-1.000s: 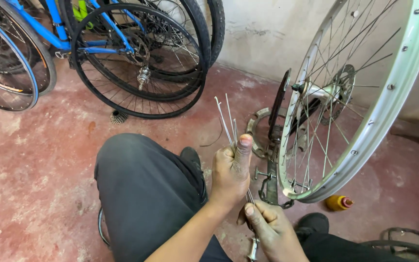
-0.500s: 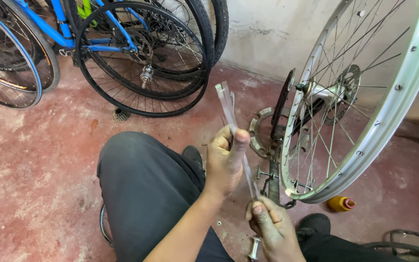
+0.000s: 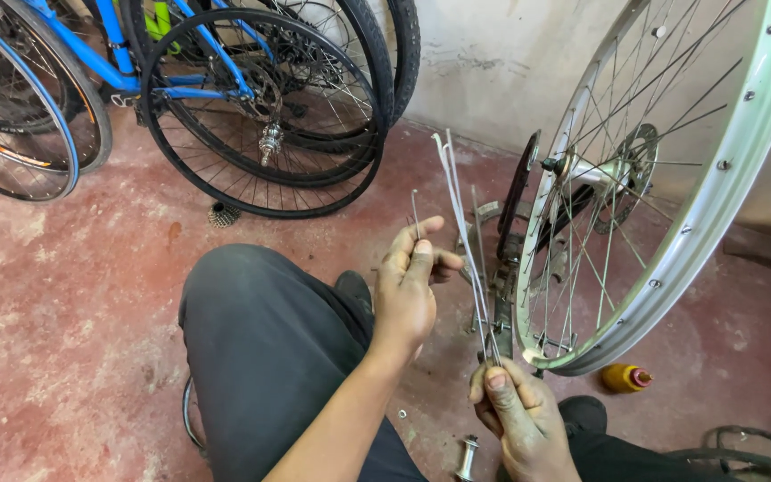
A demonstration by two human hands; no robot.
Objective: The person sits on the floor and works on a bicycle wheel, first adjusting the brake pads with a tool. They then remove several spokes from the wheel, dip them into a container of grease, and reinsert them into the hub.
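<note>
My left hand (image 3: 410, 290) pinches a single thin metal spoke (image 3: 415, 207) that points upward, above my knee in dark trousers (image 3: 269, 348). Lower and to the right, my right hand (image 3: 521, 424) grips the bottom of a bundle of several long spokes (image 3: 461, 223), which fan up and to the left. Just right of both hands, a silver spoked bicycle wheel (image 3: 716, 205) stands upright in a metal stand (image 3: 503, 268), with its hub (image 3: 582, 170) at the level of the spoke tips.
A blue bicycle (image 3: 91, 54) and black-tyred wheels (image 3: 261, 116) lean against the wall at the back left. A small sprocket (image 3: 222, 214), a nut (image 3: 402, 413), a metal hub (image 3: 468, 455) and a yellow bottle (image 3: 625, 378) lie on the red concrete floor.
My left hand has let go of the bundle and moved left and down with one spoke. The bundle stays in my right hand, which has shifted slightly right.
</note>
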